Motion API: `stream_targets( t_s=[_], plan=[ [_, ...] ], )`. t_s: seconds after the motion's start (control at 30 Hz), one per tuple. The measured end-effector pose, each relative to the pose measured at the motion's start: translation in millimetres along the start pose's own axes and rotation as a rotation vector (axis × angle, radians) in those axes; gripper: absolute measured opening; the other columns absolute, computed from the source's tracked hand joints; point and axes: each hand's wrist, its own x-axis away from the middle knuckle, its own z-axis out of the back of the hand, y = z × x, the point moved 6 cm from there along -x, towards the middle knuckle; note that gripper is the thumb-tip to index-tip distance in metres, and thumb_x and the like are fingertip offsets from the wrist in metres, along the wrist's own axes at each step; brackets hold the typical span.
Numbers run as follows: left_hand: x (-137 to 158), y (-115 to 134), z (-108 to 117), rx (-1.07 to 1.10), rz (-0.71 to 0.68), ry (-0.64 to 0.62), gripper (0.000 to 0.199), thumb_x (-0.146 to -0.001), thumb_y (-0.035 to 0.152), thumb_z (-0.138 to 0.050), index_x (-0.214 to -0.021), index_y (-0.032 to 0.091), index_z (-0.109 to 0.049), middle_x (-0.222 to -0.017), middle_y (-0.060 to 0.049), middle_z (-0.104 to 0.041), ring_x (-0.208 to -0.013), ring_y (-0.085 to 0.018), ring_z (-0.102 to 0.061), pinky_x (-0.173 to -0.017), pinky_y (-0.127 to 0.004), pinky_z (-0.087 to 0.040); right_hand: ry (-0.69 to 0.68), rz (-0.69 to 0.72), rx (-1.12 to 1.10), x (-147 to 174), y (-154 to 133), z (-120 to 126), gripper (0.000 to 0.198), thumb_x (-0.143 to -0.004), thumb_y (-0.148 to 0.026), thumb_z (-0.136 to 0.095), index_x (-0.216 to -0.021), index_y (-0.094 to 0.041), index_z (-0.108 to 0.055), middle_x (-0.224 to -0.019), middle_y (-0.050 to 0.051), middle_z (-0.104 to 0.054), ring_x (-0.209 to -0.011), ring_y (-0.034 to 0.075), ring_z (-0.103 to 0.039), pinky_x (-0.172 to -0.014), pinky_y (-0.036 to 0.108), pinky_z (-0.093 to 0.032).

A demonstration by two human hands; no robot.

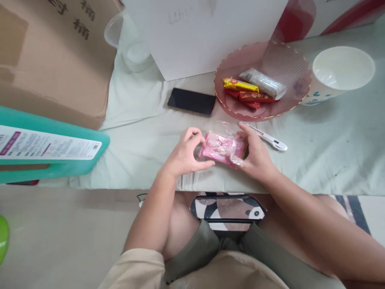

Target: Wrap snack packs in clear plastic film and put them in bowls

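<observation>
Pink packet (221,145) in clear film (236,160), one, sits over bench (144,160) between our left hand (185,155) and right hand (258,157), about equally near; long axis runs left to right, right end slanting slightly toward us. Our right fingers grasp right end; left fingers touch left end, whether gripping we cannot tell. We count one phone (191,101), one white cutter (272,140), one bowl (291,66), one cup (343,76).

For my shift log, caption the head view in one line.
Left hand and right hand at either end of a pink pack, near a phone, a cutter and a bowl of packets.
</observation>
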Motion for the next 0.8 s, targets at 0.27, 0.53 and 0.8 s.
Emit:
stream_targets(
  t_s=[0.27,0.53,0.8],
  plan=[
    [-8,10,4,0.206,0.034,0.308,0.029,-0.082,0.028,-0.066,-0.06,0.022,-0.048,-0.07,-0.001,-0.054,-0.07,-0.018,-0.051,-0.072,-0.032,-0.043,0.128,-0.014,0.015,-10,-14,5,0.008,-0.086,-0.023,-0.056,-0.088,-0.024,-0.064,-0.086,0.004,-0.06,-0.083,0.024,-0.061,-0.081,0.044,-0.052],
    [-15,15,0,0.143,-0.043,0.319,0.023,-0.084,0.03,-0.063,-0.064,0.023,-0.055,-0.09,-0.006,-0.07,-0.088,-0.022,-0.062,-0.087,-0.038,-0.05,0.279,0.035,-0.047,-18,-18,13,0.015,-0.098,-0.032,-0.045,-0.095,-0.025,-0.058,-0.11,0.01,-0.063,-0.108,0.027,-0.062,-0.099,0.049,-0.049],
    [-22,28,-33,0.075,-0.217,0.087,0.01,-0.083,0.025,-0.064,-0.074,0.024,-0.068,-0.101,-0.006,-0.079,-0.104,-0.027,-0.066,-0.102,-0.05,-0.049,0.13,-0.049,-0.061,-20,-15,7,0.032,-0.103,-0.05,-0.038,-0.093,-0.025,-0.056,-0.082,0.004,-0.066,-0.079,0.023,-0.065,-0.078,0.039,-0.051]
  ],
)
